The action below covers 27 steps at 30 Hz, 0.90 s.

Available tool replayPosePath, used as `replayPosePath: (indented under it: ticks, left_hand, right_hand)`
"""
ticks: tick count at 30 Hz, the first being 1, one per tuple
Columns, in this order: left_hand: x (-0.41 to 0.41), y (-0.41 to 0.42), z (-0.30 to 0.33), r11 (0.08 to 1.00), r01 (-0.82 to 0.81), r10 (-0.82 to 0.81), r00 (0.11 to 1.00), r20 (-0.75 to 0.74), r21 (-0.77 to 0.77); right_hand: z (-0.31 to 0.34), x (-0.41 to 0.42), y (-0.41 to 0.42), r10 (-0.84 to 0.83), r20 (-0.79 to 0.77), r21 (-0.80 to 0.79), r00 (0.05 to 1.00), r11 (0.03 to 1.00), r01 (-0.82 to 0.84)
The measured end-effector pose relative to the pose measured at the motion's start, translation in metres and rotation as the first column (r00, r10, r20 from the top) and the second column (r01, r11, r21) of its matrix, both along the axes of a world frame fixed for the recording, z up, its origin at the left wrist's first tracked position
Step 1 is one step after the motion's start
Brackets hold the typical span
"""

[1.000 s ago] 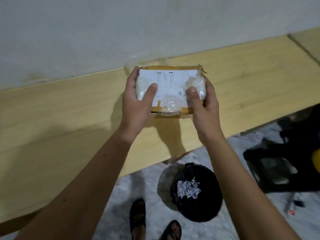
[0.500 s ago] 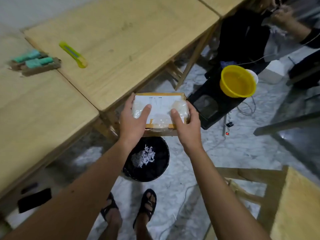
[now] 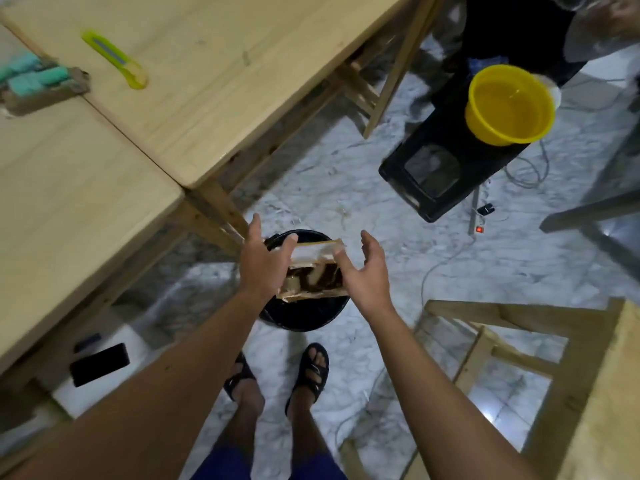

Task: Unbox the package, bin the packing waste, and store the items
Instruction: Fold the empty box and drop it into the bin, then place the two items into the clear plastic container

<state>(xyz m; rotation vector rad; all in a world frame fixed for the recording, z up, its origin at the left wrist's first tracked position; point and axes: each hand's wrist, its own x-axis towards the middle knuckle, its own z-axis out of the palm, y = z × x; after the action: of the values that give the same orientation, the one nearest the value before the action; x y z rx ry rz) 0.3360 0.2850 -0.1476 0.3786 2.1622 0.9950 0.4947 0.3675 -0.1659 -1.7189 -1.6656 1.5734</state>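
The opened cardboard box (image 3: 313, 273), with a white label and clear tape on top, hangs tilted in the mouth of the round black bin (image 3: 301, 323) on the floor. My left hand (image 3: 263, 263) is at the box's left side and my right hand (image 3: 363, 271) at its right. The fingers of both hands are spread and not gripping the box. The box hides what lies inside the bin. On the wooden table (image 3: 214, 81) lie teal items in a cardboard tray (image 3: 38, 81) and a yellow-green box cutter (image 3: 114, 60).
A yellow bowl (image 3: 509, 105) sits on a black stool (image 3: 443, 174) at the right, with another person behind it. A power strip (image 3: 479, 223) and cables lie on the marble floor. A wooden frame (image 3: 519, 341) stands at my right, and a black phone (image 3: 100, 363) lies below the table at left.
I lifted the box off the table and turned right with it. Now it is down over the bin, both hands have opened, and the box tips into the bin.
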Motion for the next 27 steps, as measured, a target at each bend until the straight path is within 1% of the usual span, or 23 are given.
replayPosePath:
  ticks: [3,7,9,13,17,19,22,25,27]
  left_hand:
    - [-0.008,-0.001,0.001,0.999,0.003,-0.004,1.000,0.017,0.034]
    - [-0.020,0.003,0.008,0.993,-0.022,0.023,1.000,-0.004,0.115]
    - [-0.028,0.006,0.014,0.984,-0.033,0.041,0.998,-0.044,0.174]
    - [-0.048,0.007,0.035,0.952,-0.053,0.112,0.977,-0.183,0.303]
    - [-0.088,0.009,0.069,0.903,0.060,0.061,0.962,-0.264,0.425]
    - [-0.118,0.006,0.087,0.884,0.065,0.085,0.951,-0.296,0.464]
    - [-0.175,-0.017,0.102,0.874,-0.006,0.204,0.912,-0.356,0.485]
    - [-0.237,-0.057,0.098,0.871,-0.135,0.337,0.865,-0.373,0.473]
    - [-0.270,-0.089,0.092,0.876,-0.193,0.383,0.836,-0.393,0.442]
  right_hand:
    - [-0.001,-0.006,0.002,0.035,-0.005,0.005,0.999,0.999,-0.035]
    - [0.009,-0.024,0.006,0.058,-0.049,0.037,0.997,0.998,-0.056]
    - [0.019,-0.036,0.008,0.080,-0.082,0.064,0.993,0.995,-0.075]
    - [0.046,-0.066,0.009,0.128,-0.149,0.117,0.981,0.987,-0.112]
    - [0.071,-0.107,0.012,0.223,-0.188,0.225,0.957,0.958,-0.179]
    - [0.082,-0.133,0.015,0.264,-0.194,0.277,0.945,0.939,-0.205]
    - [0.098,-0.182,0.015,0.337,-0.175,0.374,0.925,0.892,-0.254]
    - [0.109,-0.242,0.010,0.443,-0.142,0.473,0.885,0.816,-0.332]
    - [0.113,-0.281,0.003,0.518,-0.113,0.516,0.848,0.760,-0.395]
